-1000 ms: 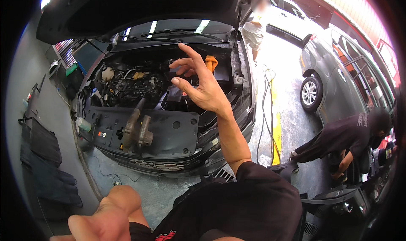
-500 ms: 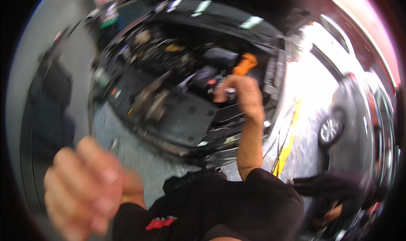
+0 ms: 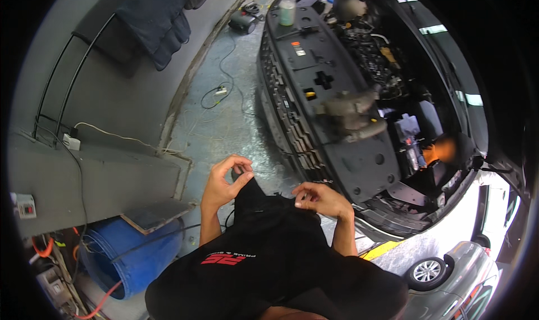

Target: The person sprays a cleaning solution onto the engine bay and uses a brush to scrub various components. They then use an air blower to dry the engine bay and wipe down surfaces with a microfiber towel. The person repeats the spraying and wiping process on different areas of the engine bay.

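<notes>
My left hand (image 3: pixel 223 180) is raised in front of my black shirt. Its fingers curl loosely, and a gap shows between thumb and fingertips with nothing in it. Beside the car's front bumper, my right hand (image 3: pixel 327 201) has bent fingers, the thumb apart from them, and nothing visible in its grasp. To the right stands a car with its engine bay open. A brownish metal engine part (image 3: pixel 351 109) rests on the black plastic front cover (image 3: pixel 359 168). Farther along that cover is a bottle of pale green liquid (image 3: pixel 287 14). An orange object (image 3: pixel 431 154) lies near the battery (image 3: pixel 409 133).
A blue barrel (image 3: pixel 120 258) lies at the lower left near a red hose. Cables (image 3: pixel 222 89) and a black machine (image 3: pixel 243 22) are on the floor. Dark cloths (image 3: pixel 157 25) hang by the left wall. At the lower right is a grey car (image 3: pixel 457 286).
My view has swung left, bringing in the wall and barrel. The right hand has come back from over the engine bay, and both hands are now low before my body.
</notes>
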Available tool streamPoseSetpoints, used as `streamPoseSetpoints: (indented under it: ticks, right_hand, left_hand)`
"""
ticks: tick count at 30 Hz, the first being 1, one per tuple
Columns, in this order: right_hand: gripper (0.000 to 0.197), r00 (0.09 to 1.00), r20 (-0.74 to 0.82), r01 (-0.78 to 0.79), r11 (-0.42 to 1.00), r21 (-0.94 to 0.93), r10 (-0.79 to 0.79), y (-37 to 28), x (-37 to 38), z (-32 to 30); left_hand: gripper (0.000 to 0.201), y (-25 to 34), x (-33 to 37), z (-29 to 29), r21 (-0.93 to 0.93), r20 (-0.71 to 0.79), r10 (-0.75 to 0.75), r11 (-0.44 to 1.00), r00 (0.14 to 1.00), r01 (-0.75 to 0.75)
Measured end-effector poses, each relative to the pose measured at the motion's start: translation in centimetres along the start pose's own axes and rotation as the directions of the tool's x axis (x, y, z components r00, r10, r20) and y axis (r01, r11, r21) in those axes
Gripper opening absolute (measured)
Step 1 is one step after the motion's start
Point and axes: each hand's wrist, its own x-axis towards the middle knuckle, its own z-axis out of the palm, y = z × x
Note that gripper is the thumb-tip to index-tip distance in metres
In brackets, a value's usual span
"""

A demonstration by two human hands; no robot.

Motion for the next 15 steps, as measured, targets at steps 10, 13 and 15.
streamPoseSetpoints:
  ticks: [10,13,15]
  right_hand:
    - [0.028,0.859,-0.51,0.046,0.999,0.01,-0.035,-11.0,15.6,-3.2]
    - [0.027,0.785,-0.619,0.111,0.988,0.105,-0.022,-12.0,17.6,-4.3]
    - [0.026,0.702,-0.712,0.108,0.99,0.09,-0.011,-12.3,18.9,-5.6]
  left_hand:
    - [0.025,-4.7,11.2,-18.3,0.272,0.136,-0.02,0.962,0.991,-0.018]
    - [0.034,-6.0,16.8,-19.8,0.28,0.172,0.035,0.957,0.984,-0.083]
    - [0.042,-6.7,20.8,-19.4,0.264,0.173,0.072,0.957,0.982,-0.117]
